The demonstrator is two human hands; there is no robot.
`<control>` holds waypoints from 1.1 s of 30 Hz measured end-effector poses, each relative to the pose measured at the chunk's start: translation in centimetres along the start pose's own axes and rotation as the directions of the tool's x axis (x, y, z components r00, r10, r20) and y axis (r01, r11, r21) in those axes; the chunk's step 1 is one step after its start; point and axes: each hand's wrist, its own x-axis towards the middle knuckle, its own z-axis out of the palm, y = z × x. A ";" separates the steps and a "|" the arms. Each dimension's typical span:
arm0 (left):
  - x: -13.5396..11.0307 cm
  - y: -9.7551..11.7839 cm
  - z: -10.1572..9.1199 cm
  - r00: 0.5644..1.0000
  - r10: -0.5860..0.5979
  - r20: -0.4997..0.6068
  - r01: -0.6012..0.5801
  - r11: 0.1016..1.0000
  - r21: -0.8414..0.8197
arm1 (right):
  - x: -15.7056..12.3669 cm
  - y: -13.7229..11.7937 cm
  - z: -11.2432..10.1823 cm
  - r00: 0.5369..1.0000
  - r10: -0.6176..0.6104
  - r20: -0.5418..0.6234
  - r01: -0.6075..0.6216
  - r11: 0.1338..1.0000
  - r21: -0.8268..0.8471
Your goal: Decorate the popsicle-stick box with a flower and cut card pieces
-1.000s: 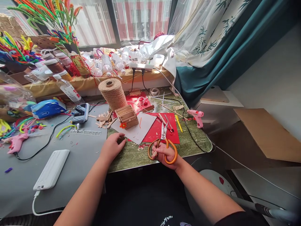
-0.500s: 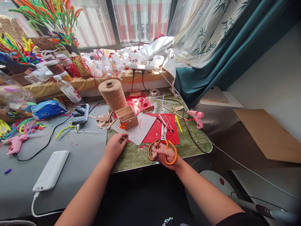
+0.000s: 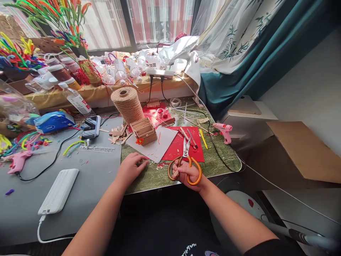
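My right hand (image 3: 188, 174) is closed around the scissors (image 3: 185, 151), whose orange handles loop about my fingers; the blades point away from me, slightly parted. A small pale piece of wood also shows between those fingers. Resting at the table's front left, my left hand (image 3: 132, 166) has its fingers apart and holds nothing. Just beyond it, a little box of wooden sticks (image 3: 144, 131) with an orange flower (image 3: 139, 141) on its corner sits on white paper (image 3: 162, 149). Under the scissors' tips lies a red sheet (image 3: 195, 154) with pencil-like tools on it.
Behind the box stands a large twine spool (image 3: 128, 105), beside loose craft sticks (image 3: 118, 135). A pink glue gun (image 3: 224, 131) lies at the right edge, its cord crossing the table. On the left are a phone (image 3: 91, 127), a power bank (image 3: 59, 192) and another glue gun (image 3: 20, 161).
My left hand's fingers have spread and stretched a little to the right. The scissors stay in my right hand, almost unmoved. The view has shifted slightly.
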 end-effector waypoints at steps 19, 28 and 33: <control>2.7 -1.3 0.6 0.997 0.011 -0.077 -0.010 1.000 0.013 | 0.1 0.4 -0.3 1.000 0.000 -0.002 0.000 1.000 0.023; 2.0 -2.9 0.9 0.994 -0.032 -0.100 0.025 0.997 -0.077 | -0.1 0.4 -0.2 1.000 -0.003 0.001 0.003 1.000 0.025; 1.2 -1.5 0.4 0.993 0.072 -0.088 -0.073 0.997 -0.006 | 0.1 0.3 -0.2 1.000 0.007 0.001 -0.007 1.000 0.015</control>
